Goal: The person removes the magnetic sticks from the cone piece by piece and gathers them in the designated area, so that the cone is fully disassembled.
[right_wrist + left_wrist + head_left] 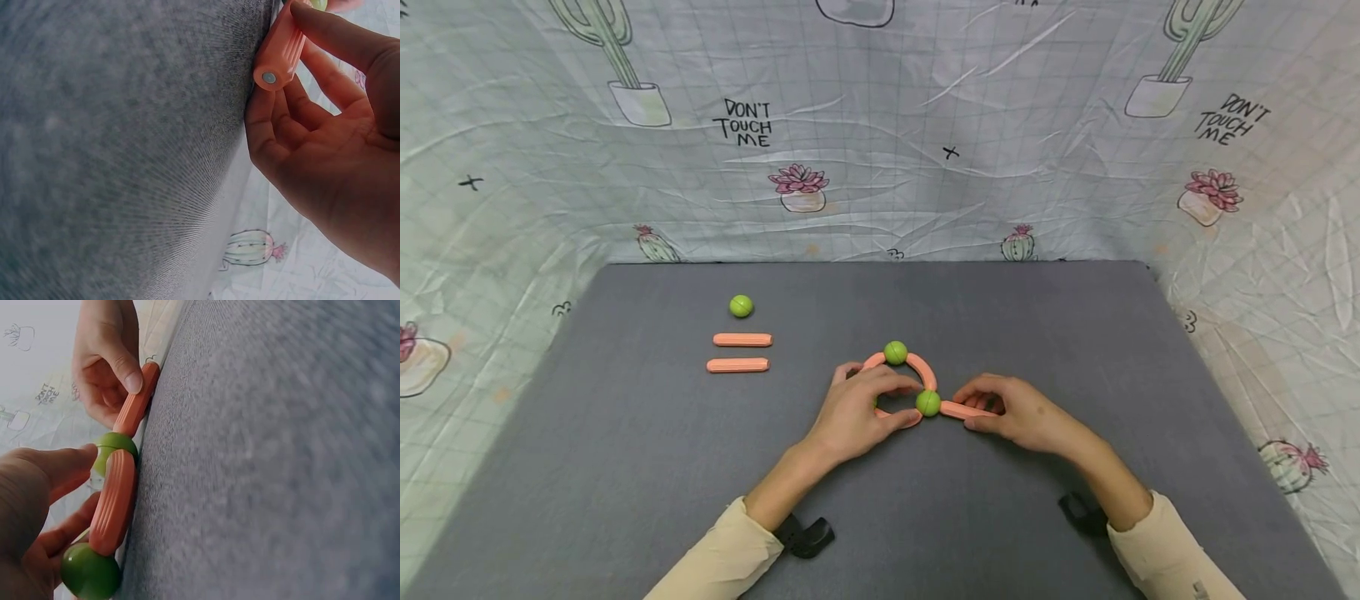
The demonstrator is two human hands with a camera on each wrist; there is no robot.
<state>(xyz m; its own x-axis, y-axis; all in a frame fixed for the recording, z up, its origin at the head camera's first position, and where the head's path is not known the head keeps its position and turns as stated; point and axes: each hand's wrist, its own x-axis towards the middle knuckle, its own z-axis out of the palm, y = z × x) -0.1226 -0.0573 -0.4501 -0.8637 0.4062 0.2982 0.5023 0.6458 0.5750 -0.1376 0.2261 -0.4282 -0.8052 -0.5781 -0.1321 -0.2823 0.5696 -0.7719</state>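
In the head view, curved orange rods (922, 371) and green balls (896, 352) form a ring at the table's middle, its left side partly hidden by my left hand (859, 410). That hand holds the ring, thumb and forefinger close about the right-hand ball (928, 403). My right hand (1021, 410) pinches a straight orange rod (958, 410), whose inner end is right at that ball. The right wrist view shows a small silvery disc (269, 78) in the rod's outer end. In the left wrist view, a curved rod (114, 503) runs between two green balls.
Two straight orange rods (742, 340) lie parallel at the left on the dark grey table (640, 467), with a loose green ball (741, 306) behind them. A printed cloth (880, 208) rises behind the table and along both sides. Black straps (808, 537) hang by the wrists.
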